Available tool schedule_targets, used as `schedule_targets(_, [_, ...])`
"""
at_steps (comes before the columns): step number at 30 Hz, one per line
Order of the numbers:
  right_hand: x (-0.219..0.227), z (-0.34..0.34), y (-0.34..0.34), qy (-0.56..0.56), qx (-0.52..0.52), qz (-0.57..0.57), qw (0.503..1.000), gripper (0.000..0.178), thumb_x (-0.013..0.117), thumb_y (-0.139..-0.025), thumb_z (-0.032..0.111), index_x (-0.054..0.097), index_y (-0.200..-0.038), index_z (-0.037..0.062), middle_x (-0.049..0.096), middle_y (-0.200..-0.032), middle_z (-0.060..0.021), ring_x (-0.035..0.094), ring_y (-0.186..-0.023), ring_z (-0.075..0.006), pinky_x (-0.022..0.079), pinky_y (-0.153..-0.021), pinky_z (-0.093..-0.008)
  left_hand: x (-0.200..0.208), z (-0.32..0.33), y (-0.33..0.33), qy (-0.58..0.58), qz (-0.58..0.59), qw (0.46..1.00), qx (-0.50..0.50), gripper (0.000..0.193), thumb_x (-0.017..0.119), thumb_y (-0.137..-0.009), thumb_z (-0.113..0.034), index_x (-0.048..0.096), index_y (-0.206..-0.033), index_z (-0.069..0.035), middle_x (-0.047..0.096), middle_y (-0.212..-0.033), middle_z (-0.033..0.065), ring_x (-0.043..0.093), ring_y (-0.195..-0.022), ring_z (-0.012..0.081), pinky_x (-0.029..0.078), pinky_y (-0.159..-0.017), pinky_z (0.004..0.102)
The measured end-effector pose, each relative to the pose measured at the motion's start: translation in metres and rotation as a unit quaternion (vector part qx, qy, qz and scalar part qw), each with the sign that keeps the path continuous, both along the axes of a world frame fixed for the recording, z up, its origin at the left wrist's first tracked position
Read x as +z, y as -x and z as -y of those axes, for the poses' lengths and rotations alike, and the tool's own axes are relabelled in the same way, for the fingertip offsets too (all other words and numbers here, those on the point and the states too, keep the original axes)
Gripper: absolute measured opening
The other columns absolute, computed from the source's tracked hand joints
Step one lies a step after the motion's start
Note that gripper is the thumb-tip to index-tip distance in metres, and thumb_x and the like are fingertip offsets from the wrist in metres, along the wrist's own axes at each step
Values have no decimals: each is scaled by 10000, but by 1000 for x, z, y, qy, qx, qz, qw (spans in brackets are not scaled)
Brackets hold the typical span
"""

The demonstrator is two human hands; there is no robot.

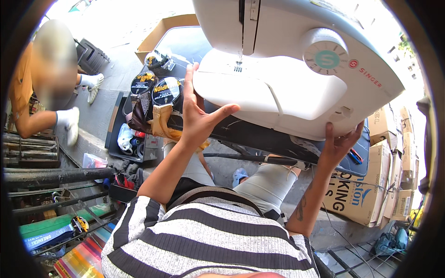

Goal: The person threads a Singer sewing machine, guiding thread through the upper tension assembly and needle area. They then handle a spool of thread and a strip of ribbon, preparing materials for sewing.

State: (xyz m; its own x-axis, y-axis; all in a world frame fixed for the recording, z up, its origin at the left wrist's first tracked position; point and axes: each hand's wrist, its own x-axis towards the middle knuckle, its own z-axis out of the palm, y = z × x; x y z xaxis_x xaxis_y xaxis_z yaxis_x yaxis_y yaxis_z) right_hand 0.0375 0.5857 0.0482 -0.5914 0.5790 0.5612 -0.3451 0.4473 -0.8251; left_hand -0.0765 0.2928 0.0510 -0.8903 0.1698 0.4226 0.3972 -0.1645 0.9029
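A white sewing machine point(273, 92) with a round dial stands on a dark-topped table point(185, 39) in front of me. My left hand point(200, 111) is against the machine's left end, fingers stretched up along its side and thumb spread across the front. At the lower right front corner, my right hand point(340, 144) grips the machine, its thumb on the front face and its fingers round the corner. Beside my left hand stand several rolls of band point(167, 91) with round black labels, and a gold strap point(163, 121) hangs from one. The needle area shows no cloth.
Cardboard boxes point(364, 185) are stacked at the right, near a thin cable. A dark crate point(146, 150) with small items stands left of my legs. Black metal rails point(60, 177) run at the lower left. Another person point(28, 88) sits at the far left.
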Motion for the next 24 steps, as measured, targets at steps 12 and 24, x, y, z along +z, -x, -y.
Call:
schedule_targets(12, [-6,-1,-5,-31,-16,35,999,988,771,-864,151,94,-1569,2,240,-1563,-222,334,-1394,-314,321,-1133,-435,-12,-3,-5,103,-47,993,28,1224,859,-772,-299,-17,-1560,36,144,-1601,217,207,-1481,300,176,-1207,415])
schedule_targets(24, [85,-152,-21,-288,-179,45,940,494,616,-971,300,524,-1396,65,542,-1411,-144,482,-1336,-251,357,-1125,-447,-15,-10,-12,88,-28,994,66,999,757,-864,-207,88,-1569,24,237,-1586,219,285,-1453,303,219,-1190,433])
